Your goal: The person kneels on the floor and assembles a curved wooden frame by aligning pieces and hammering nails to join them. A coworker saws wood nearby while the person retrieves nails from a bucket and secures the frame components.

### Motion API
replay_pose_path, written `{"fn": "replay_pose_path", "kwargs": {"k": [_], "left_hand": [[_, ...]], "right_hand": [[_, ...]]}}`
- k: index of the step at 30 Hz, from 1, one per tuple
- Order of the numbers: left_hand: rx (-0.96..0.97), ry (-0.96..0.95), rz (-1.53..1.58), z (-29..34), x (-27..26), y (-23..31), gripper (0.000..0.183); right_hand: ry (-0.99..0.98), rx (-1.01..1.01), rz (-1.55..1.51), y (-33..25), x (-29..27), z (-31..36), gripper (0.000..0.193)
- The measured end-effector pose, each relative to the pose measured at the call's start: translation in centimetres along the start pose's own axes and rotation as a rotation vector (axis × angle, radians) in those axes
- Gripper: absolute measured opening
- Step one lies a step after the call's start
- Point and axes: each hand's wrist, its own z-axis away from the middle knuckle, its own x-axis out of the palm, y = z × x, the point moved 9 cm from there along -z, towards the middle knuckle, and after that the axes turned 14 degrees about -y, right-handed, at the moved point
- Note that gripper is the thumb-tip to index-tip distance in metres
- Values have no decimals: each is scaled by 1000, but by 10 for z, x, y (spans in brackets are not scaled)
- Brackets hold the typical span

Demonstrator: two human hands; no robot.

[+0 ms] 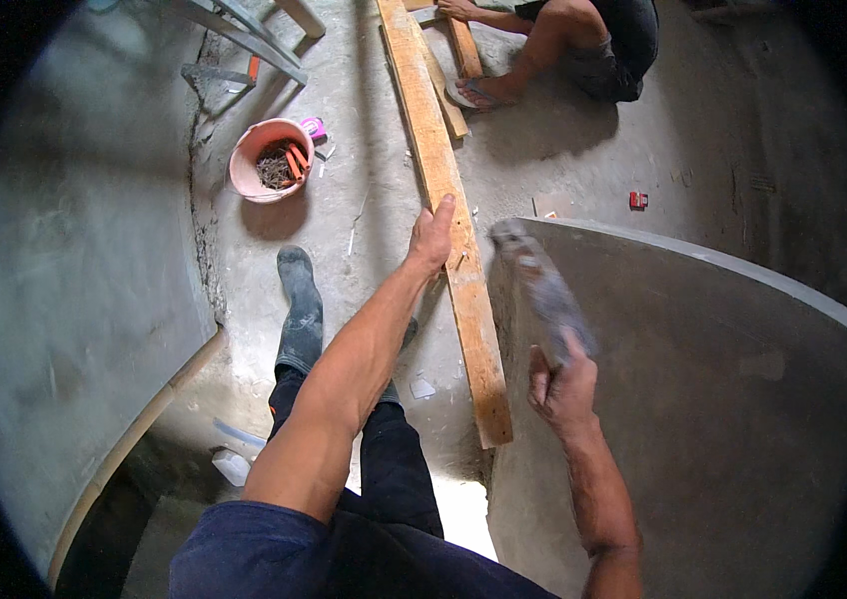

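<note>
My left hand (430,240) is closed around a long wooden plank (478,344), thumb lying on its upper face. The plank slants from the top of the view down toward me. A small nail (461,261) seems to stick up from it just beside my fingers. To the right of the plank, my right hand (565,387) is closed on a hammer (548,295), smeared by motion. Its head (509,233) is at the far end, apart from the plank as far as I can tell.
Left of the plank stands a pink bucket (244,172) holding nails and orange-handled tools, beside a pink tape measure (314,128). A person (583,50) crouches at the back near more wood (465,50). A low curved concrete wall (703,329) rises at right. Metal legs (244,40) stand far left.
</note>
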Motion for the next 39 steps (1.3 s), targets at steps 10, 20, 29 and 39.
{"fn": "replay_pose_path", "kwargs": {"k": [10,20,29,39], "left_hand": [[-54,29,-37,-11,-1,-14,59],[37,-117,165,9,8,18,54],[-84,-181,143,5,3,8,61],[-68,-170,120,-4,4,-7,57]], "right_hand": [[39,216,-135,-30,-69,-37,23],[-410,654,-34,56,37,-13,37],[263,-395,-529,-52,-98,-32,19],[-62,352,-69,11,-45,-38,30]]}}
